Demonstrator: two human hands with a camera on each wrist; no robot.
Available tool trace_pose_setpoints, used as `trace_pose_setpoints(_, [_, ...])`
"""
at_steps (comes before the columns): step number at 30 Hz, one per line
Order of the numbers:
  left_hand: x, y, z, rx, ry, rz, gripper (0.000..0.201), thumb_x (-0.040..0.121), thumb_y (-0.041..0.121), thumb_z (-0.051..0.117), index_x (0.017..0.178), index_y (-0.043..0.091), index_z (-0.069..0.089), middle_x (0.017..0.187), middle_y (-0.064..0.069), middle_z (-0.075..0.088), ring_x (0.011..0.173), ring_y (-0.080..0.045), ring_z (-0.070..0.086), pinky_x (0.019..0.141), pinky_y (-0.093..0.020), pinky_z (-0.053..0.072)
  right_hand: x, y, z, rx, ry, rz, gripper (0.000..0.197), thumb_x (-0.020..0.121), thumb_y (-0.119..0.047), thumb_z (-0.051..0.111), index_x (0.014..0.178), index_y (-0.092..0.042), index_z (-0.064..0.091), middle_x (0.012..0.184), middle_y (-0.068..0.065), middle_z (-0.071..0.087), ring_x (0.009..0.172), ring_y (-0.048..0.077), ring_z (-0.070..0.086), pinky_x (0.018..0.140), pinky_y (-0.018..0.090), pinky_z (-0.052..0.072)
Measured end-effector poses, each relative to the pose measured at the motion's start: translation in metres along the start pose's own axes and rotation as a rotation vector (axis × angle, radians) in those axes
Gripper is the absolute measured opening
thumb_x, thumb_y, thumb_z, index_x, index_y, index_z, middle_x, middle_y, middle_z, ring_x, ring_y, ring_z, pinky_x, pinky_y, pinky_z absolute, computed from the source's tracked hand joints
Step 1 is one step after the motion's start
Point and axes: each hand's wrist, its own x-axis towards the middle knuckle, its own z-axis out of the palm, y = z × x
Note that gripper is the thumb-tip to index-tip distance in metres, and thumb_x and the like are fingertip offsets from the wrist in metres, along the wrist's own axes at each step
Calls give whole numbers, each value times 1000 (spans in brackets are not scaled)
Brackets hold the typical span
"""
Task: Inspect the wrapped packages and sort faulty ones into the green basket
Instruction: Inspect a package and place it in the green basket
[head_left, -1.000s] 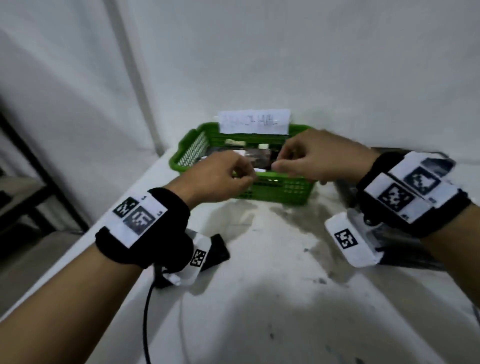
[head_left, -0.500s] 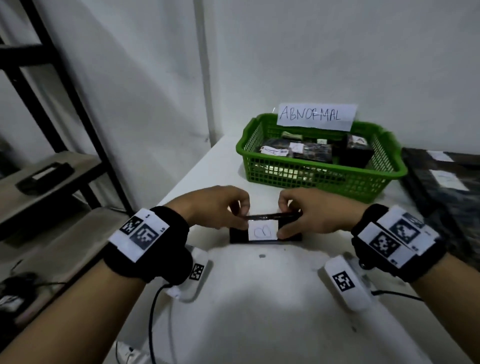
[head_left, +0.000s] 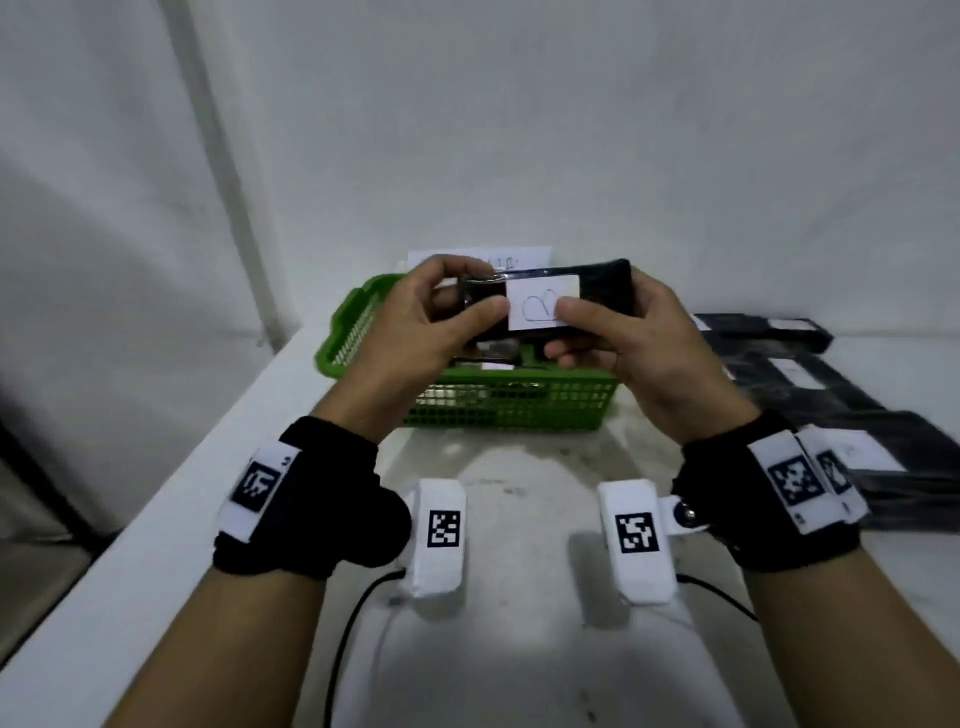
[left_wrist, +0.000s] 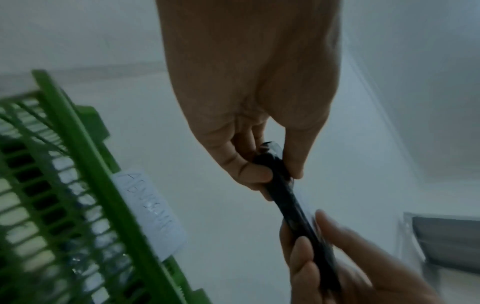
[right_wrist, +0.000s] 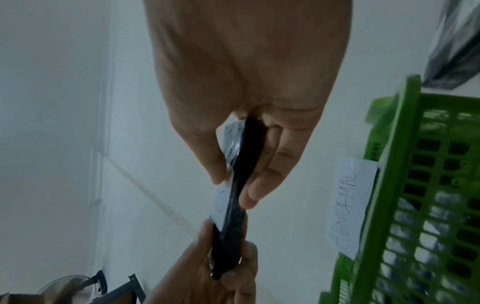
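A flat black wrapped package with a white label on its face is held upright in the air, above the near side of the green basket. My left hand pinches its left end, thumb on the front. My right hand pinches its right end, thumb on the label. The left wrist view shows the package edge-on between thumb and fingers; in the right wrist view the package is also seen edge-on. The basket holds several wrapped packages and carries a paper sign reading ABNORMAL.
Several black wrapped packages with white labels lie on the white table at the right. The table's left edge runs diagonally beside a wall. Cables trail from my wrist units over the near table.
Both hands lifted the package from just above the table up to eye level in front of the basket, turning its label face toward me. The head view has also shifted.
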Motion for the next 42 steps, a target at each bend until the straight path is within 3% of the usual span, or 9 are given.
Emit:
trace_pose_setpoints(6, [14, -2, 28, 62, -100, 5, 37, 84, 4, 75, 118, 8, 61, 104, -14, 71, 83, -22, 71, 77, -45, 60, -1, -1, -23, -18, 109, -29, 17, 87, -4, 73, 101, -6, 64, 82, 10, 74, 61, 21, 71, 56, 26, 57])
trace_pose_setpoints(11, [14, -11, 36, 37, -41, 13, 37, 83, -1, 75, 117, 4, 61, 87, -7, 69, 62, -9, 67, 53, -21, 52, 1, 4, -25, -71, 140, -60, 18, 86, -4, 75, 102, -3, 66, 80, 9, 75, 60, 22, 71, 56, 27, 57])
trace_pose_setpoints(15, [15, -11, 31, 59, -15, 28, 36, 81, -1, 76, 114, 5, 62, 82, -6, 69, 57, -7, 67, 48, -18, 49, 3, 7, -23, -113, 140, -94, 16, 86, -4, 76, 99, -4, 67, 74, 3, 75, 54, 18, 68, 52, 25, 54])
trace_pose_setpoints(19, [18, -13, 25, 83, -49, 45, 32, 83, 3, 77, 110, 11, 63, 97, -17, 72, 72, -16, 72, 59, -26, 57, 3, 11, -25, -217, 141, -127, 18, 85, -13, 79, 98, -12, 67, 73, -4, 71, 49, 14, 60, 50, 24, 49])
trace_pose_setpoints(23, [16, -11, 28, 43, -65, 51, 8, 94, 16, 67, 100, 13, 63, 96, -6, 67, 95, -28, 71, 82, -47, 61, 3, 10, -29, -262, 118, -163, 21, 81, -17, 83, 93, -15, 67, 82, 1, 68, 60, 12, 63, 58, 25, 51])
trace_pose_setpoints(27, [17, -10, 30, 52, -64, 113, 8, 90, 16, 71, 89, 16, 64, 86, 0, 66, 87, -17, 67, 81, -39, 60, 6, 7, -32, -162, 81, -102, 17, 82, -29, 80, 90, -16, 72, 77, -1, 69, 73, 15, 65, 72, 32, 53])
trace_pose_setpoints(33, [18, -8, 27, 51, -83, 133, 12, 83, 13, 77, 87, 15, 65, 84, -1, 68, 85, -18, 68, 82, -40, 60, 6, 7, -29, -156, 141, -166, 9, 84, -17, 80, 82, -12, 72, 70, 3, 69, 64, 17, 64, 68, 33, 54])
trace_pose_setpoints(38, [18, -8, 28, 95, -106, 63, 19, 93, 26, 68, 109, 18, 63, 113, -9, 69, 100, -19, 71, 87, -31, 58, 4, 2, -30, -152, 93, -217, 16, 73, -19, 82, 85, -15, 72, 94, 9, 74, 83, 17, 70, 76, 28, 55])
trace_pose_setpoints(42, [19, -10, 28, 62, -101, -2, 26, 92, 17, 69, 117, 13, 62, 112, -12, 70, 91, -23, 73, 83, -36, 60, 3, 2, -31, -166, 58, -253, 36, 70, -12, 80, 103, -20, 68, 108, -2, 69, 95, 10, 69, 82, 25, 56])
